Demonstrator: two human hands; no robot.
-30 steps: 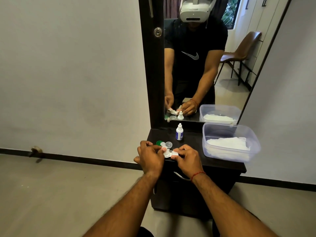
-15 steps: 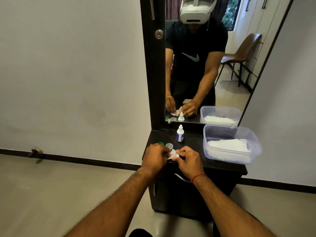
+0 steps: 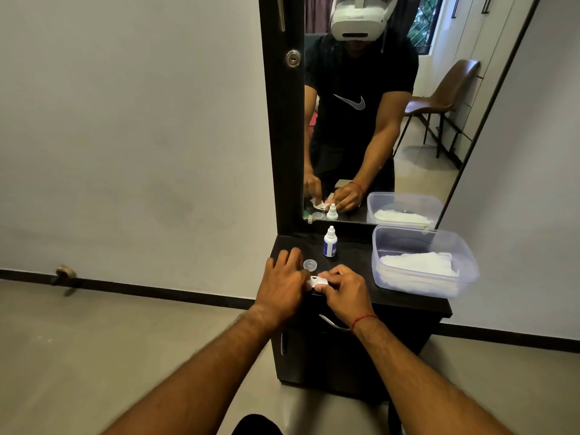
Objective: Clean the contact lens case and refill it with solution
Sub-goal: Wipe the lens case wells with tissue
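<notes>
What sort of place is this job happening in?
Probably a bedroom or dressing corner at home: a dark dressing cabinet with a tall mirror above it, and the mirror reflects a brown chair and wardrobe doors. No sink is in view.

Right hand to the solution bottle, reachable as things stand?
Probably yes. The solution bottle stands upright just behind the right hand on the dark tabletop, with nothing between them. But its fingers pinch the lens case, so it would likely have to release that first.
</notes>
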